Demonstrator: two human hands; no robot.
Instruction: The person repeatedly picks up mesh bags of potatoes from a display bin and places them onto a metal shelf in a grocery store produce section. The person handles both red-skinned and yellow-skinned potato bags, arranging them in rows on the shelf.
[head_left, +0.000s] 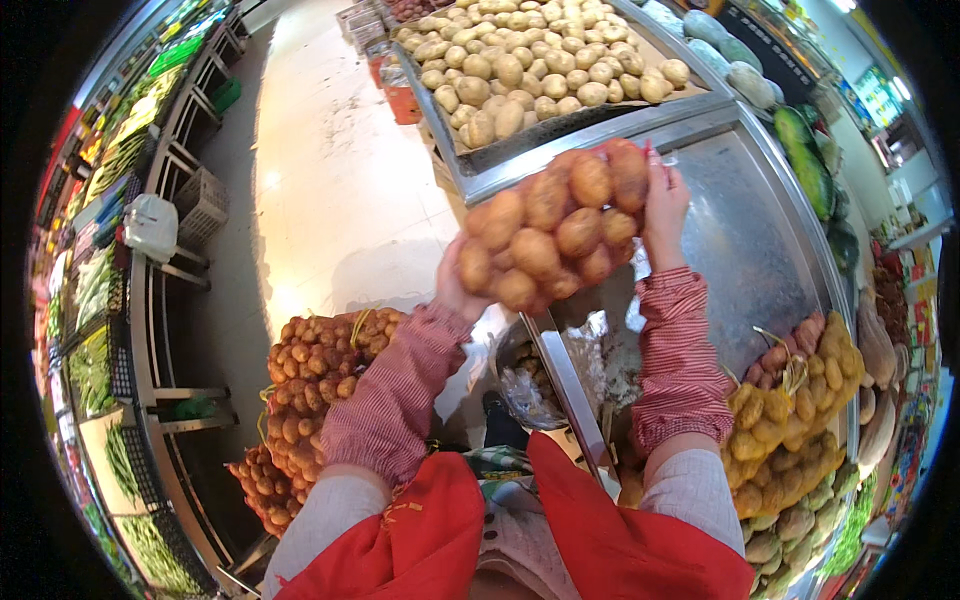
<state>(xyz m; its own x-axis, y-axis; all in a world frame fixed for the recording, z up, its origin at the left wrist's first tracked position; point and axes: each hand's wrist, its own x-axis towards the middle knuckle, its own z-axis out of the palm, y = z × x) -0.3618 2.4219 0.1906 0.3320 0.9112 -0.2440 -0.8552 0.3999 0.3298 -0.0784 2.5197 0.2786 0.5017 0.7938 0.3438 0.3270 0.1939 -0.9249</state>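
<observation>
A red mesh bag of potatoes (555, 221) hangs between my two hands, tilted up to the right, in front of me. My left hand (459, 283) grips its lower left end. At its upper right end, my right hand (665, 202) holds the mesh. Beneath and to the right of the bag lies a metal display tray (750, 217). Beyond the bag, loose potatoes (517, 75) fill a second metal-edged tray.
Red mesh sacks of potatoes (300, 397) are stacked at the left. Yellow mesh bags of potatoes (787, 420) sit at the right. A bin with a clear plastic liner (529, 382) stands below. Vegetable shelves (142, 322) line the far left; winter melons (806, 161) lie at right.
</observation>
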